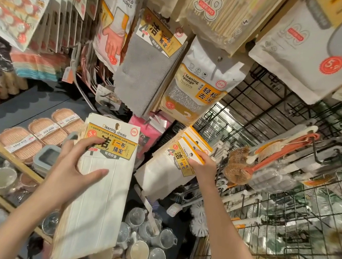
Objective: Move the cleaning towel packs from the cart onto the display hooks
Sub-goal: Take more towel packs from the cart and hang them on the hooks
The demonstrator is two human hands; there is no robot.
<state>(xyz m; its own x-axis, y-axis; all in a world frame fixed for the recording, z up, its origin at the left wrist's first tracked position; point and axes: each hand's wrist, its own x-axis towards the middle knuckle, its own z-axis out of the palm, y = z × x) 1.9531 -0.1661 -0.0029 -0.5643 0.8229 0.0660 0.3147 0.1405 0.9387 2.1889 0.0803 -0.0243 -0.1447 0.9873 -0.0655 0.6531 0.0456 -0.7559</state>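
Low in my view, at centre, my left hand (74, 165) holds a thick stack of white cleaning towel packs (100, 187); the grip is clamped on it, thumb across the white front and fingers curled round the left edge at the yellow label. The stack stands nearly upright, its header card with the hang hole at the top. Just to the right, my right hand (201, 163) pinches the top right corner of a second bundle of white towel packs (168, 167), fingers closed on the yellow-edged header cards, which fan out slightly. That bundle tilts with its headers up and to the right, near the wire grid panel (281, 106). I cannot tell whether either bundle already sits on a hook.

Above both hands, grey cleaning towel packs (146, 67) hang on the display, with a cleaning sponge pack (196, 90) just beside them on the right and household gloves packs (114, 30) on the left. Long-handled brushes (256, 163) hang on the grid at right. On the shelf below left lie soap boxes (36, 137), and glass cups (144, 246) sit beneath my arms.
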